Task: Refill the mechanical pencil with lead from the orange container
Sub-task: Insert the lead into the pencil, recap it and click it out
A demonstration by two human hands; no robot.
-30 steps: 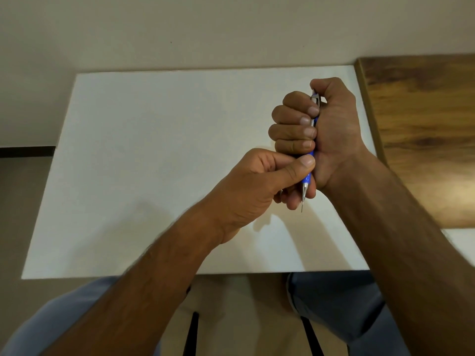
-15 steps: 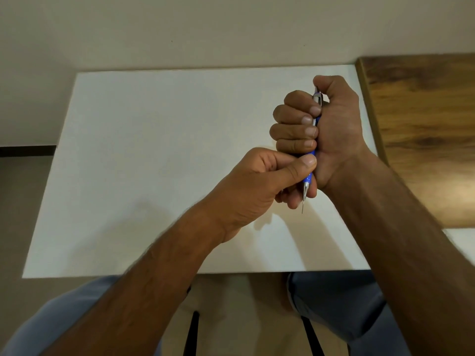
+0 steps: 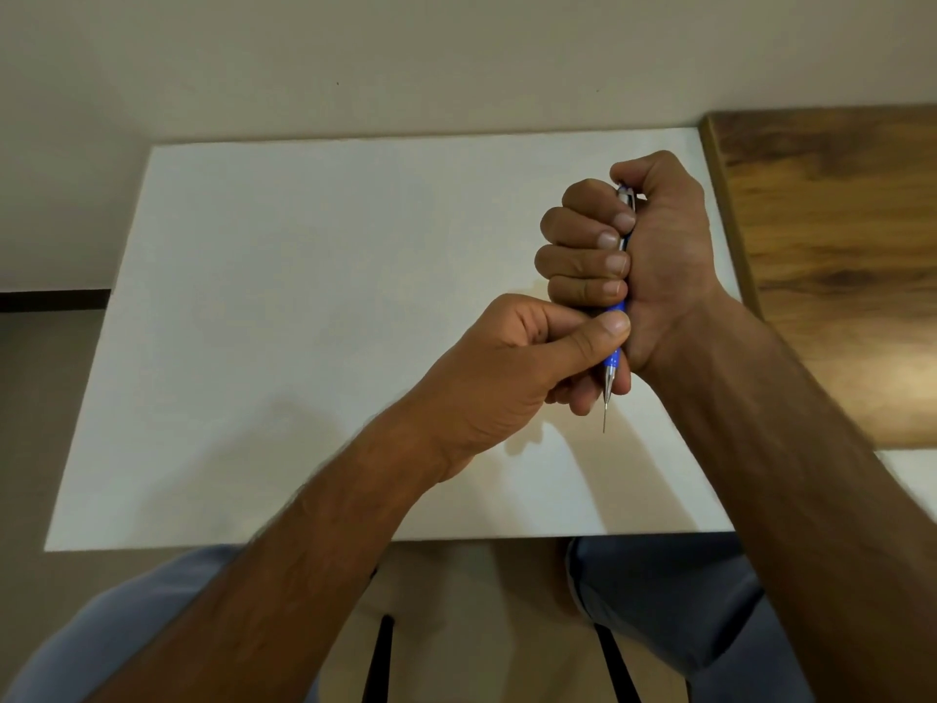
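A blue mechanical pencil [image 3: 613,362] with a silver tip stands upright, tip down, above the white table [image 3: 314,307]. A thin lead sticks out below the tip. My right hand [image 3: 639,256] grips the barrel in a fist, with the thumb curled over the top end by the silver clip. My left hand [image 3: 512,367] pinches the lower blue part between thumb and fingers. The orange container is not in view.
A brown wooden surface [image 3: 836,256] adjoins the white table on the right. A pale wall rises behind the table. My knees in blue trousers and two dark chair legs show below the table's front edge.
My right thumb rose off the pencil's top half a second ago and is pressed back down over it now. The lead sticks out a little further below the tip.
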